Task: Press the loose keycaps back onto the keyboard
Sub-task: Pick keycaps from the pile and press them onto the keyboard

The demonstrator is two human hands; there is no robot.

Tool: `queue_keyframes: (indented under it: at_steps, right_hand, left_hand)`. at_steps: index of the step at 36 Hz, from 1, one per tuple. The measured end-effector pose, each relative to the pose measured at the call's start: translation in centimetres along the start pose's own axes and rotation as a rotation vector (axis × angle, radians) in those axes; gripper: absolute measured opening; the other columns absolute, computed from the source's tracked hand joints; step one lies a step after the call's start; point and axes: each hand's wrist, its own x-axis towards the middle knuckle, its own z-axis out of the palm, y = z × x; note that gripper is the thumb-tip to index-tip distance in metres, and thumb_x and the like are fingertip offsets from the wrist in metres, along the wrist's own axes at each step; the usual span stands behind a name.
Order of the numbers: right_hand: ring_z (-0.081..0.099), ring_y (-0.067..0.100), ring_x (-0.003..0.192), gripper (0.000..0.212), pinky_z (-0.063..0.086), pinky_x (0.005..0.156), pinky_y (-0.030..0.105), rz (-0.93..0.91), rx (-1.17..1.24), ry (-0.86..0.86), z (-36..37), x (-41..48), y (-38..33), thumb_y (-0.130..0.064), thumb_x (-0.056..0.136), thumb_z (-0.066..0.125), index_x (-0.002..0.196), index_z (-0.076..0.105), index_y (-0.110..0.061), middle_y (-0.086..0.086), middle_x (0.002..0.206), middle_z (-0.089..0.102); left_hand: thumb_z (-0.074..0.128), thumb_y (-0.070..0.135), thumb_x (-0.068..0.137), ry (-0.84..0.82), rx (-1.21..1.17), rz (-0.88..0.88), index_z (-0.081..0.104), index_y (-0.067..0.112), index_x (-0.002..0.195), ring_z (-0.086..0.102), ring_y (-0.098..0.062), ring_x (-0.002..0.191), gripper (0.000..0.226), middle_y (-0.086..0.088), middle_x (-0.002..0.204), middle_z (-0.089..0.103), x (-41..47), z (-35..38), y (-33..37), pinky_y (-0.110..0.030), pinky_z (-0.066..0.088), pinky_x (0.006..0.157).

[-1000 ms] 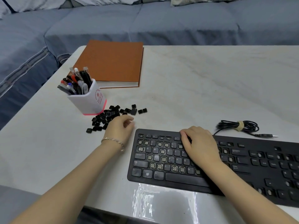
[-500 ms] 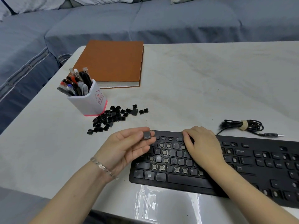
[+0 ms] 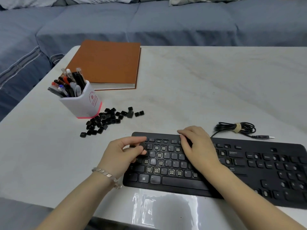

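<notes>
A black keyboard (image 3: 240, 173) lies along the table's near edge, with several bare key sockets showing among its keys. My left hand (image 3: 123, 155) hovers over the keyboard's left end and pinches one black keycap (image 3: 142, 144) between thumb and fingers. My right hand (image 3: 197, 148) rests on the upper middle rows, fingers bent down onto the keys. A heap of several loose black keycaps (image 3: 106, 121) lies on the table to the left, beyond the keyboard.
A white pen holder (image 3: 83, 102) full of pens stands next to the keycap heap. An orange notebook (image 3: 106, 63) lies behind it. The keyboard's coiled cable (image 3: 237, 128) lies at the right. A blue sofa (image 3: 149, 22) runs along the table's far side.
My left hand picked a keycap from the heap, carried it right to the keyboard's left end and turned it downward. My right hand stayed on the keys.
</notes>
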Motion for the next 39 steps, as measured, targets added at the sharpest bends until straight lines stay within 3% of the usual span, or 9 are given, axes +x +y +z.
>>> queue_keyframes:
  at_steps: [5, 10, 14, 19, 24, 31, 34, 37, 39]
  right_hand:
    - [0.051, 0.004, 0.089, 0.021, 0.029, 0.086, 0.002, -0.037, 0.239, -0.002, -2.8, -1.5, -0.2, -0.007, 0.08, 0.066, 0.101, 0.069, -0.012, -0.006, 0.09, 0.058]
    - [0.054, 0.001, 0.079, 0.032, 0.042, 0.076, 0.01, -0.126, 0.32, -0.185, -4.7, -4.0, 0.4, -0.01, 0.075, 0.073, 0.105, 0.067, -0.02, -0.011, 0.084, 0.059]
    - [0.055, 0.003, 0.075, 0.036, 0.044, 0.07, 0.009, -0.063, 0.376, -0.151, -5.5, -5.2, 1.3, -0.008, 0.072, 0.076, 0.101, 0.065, -0.027, -0.008, 0.081, 0.06]
    - [0.055, 0.002, 0.074, 0.027, 0.044, 0.067, 0.01, -0.045, 0.364, -0.174, -6.3, -6.2, 2.2, -0.007, 0.073, 0.075, 0.098, 0.071, -0.016, -0.002, 0.078, 0.062]
    - [0.054, 0.003, 0.074, 0.026, 0.046, 0.067, 0.014, -0.025, 0.343, -0.166, -6.8, -6.6, 3.0, -0.006, 0.074, 0.073, 0.099, 0.07, -0.013, -0.005, 0.077, 0.059]
    - [0.053, 0.001, 0.072, 0.02, 0.046, 0.069, 0.016, 0.009, 0.286, -0.152, -7.4, -6.6, 3.9, -0.012, 0.077, 0.072, 0.096, 0.07, -0.017, -0.008, 0.078, 0.058]
    - [0.052, -0.001, 0.076, 0.019, 0.043, 0.071, 0.015, 0.026, 0.213, -0.165, -7.8, -6.7, 4.5, -0.019, 0.078, 0.071, 0.097, 0.069, -0.02, -0.016, 0.078, 0.054]
    - [0.054, 0.0, 0.076, 0.018, 0.042, 0.071, 0.013, 0.047, 0.154, -0.152, -8.7, -7.0, 5.5, -0.02, 0.077, 0.072, 0.094, 0.069, -0.021, -0.015, 0.078, 0.057]
    - [0.055, 0.002, 0.075, 0.017, 0.041, 0.07, 0.01, 0.072, 0.122, -0.135, -9.6, -7.2, 6.4, -0.019, 0.075, 0.074, 0.091, 0.069, -0.022, -0.014, 0.075, 0.057]
  left_hand:
    - [0.062, -0.01, 0.079, -0.092, 0.054, 0.059, 0.066, 0.015, 0.087, 0.063, -0.008, 0.055, 0.026, 0.006, 0.069, 0.065, 0.0, 2.7, -0.1, -0.013, 0.048, 0.053]
    - [0.068, -0.008, 0.075, -0.231, 0.129, 0.06, 0.062, 0.018, 0.085, 0.057, -0.015, 0.061, 0.029, 0.0, 0.074, 0.065, 0.1, 6.1, -0.3, -0.016, 0.05, 0.065]
    - [0.069, -0.009, 0.074, -0.299, 0.11, 0.033, 0.06, 0.016, 0.084, 0.054, -0.018, 0.064, 0.029, -0.002, 0.072, 0.065, 0.0, 8.6, -0.5, -0.011, 0.048, 0.062]
    - [0.072, -0.008, 0.071, -0.325, 0.12, 0.014, 0.06, 0.015, 0.082, 0.056, -0.015, 0.061, 0.029, 0.002, 0.065, 0.066, -0.1, 10.4, -0.8, -0.012, 0.049, 0.061]
    - [0.073, -0.009, 0.069, -0.334, 0.116, 0.0, 0.061, 0.014, 0.082, 0.062, -0.002, 0.054, 0.029, 0.005, 0.06, 0.068, -0.1, 11.4, -1.2, -0.011, 0.049, 0.059]
    - [0.072, -0.01, 0.07, -0.324, 0.107, 0.009, 0.061, 0.013, 0.083, 0.064, -0.004, 0.057, 0.029, 0.0, 0.067, 0.069, -0.1, 12.5, -1.3, -0.012, 0.05, 0.06]
    - [0.065, -0.007, 0.077, -0.267, 0.196, 0.146, 0.062, 0.018, 0.08, 0.063, -0.007, 0.063, 0.026, 0.002, 0.078, 0.069, -0.3, 12.8, -1.5, -0.012, 0.049, 0.063]
    - [0.063, -0.002, 0.081, -0.149, 0.534, 0.539, 0.067, 0.018, 0.089, 0.062, -0.004, 0.082, 0.022, 0.01, 0.095, 0.065, -0.2, 11.9, -2.0, -0.008, 0.042, 0.082]
    - [0.063, 0.004, 0.082, -0.101, 0.735, 0.716, 0.068, 0.007, 0.103, 0.059, -0.019, 0.108, 0.022, -0.002, 0.113, 0.064, 0.2, 11.4, -2.5, -0.022, 0.038, 0.098]
